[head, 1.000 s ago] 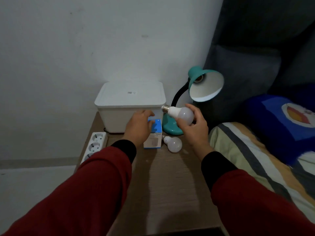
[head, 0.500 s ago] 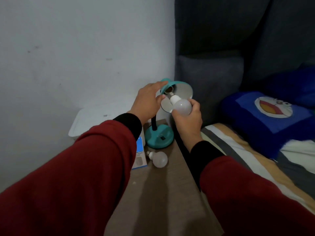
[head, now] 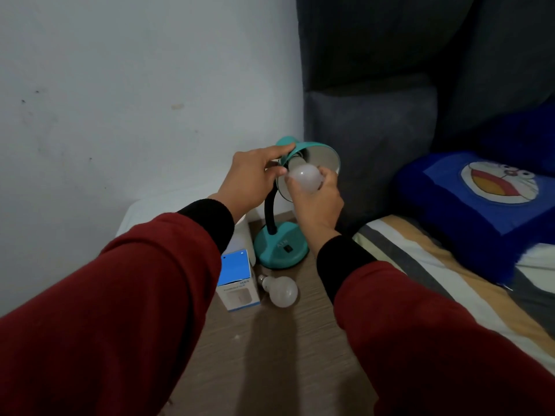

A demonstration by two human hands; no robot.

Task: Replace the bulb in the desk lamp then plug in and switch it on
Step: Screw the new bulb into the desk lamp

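While the left hand grips the rim of the teal metal lamp shade, the right hand holds a frosted white bulb at the shade's mouth, fingers curled round it. Teal lamp base stands at the wooden desk's far edge. Near it, a second white bulb lies touching a blue-and-white carton.

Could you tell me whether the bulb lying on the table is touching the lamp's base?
No, the bulb on the table lies apart from the lamp base, beside the blue and white box, with bare tabletop between them.
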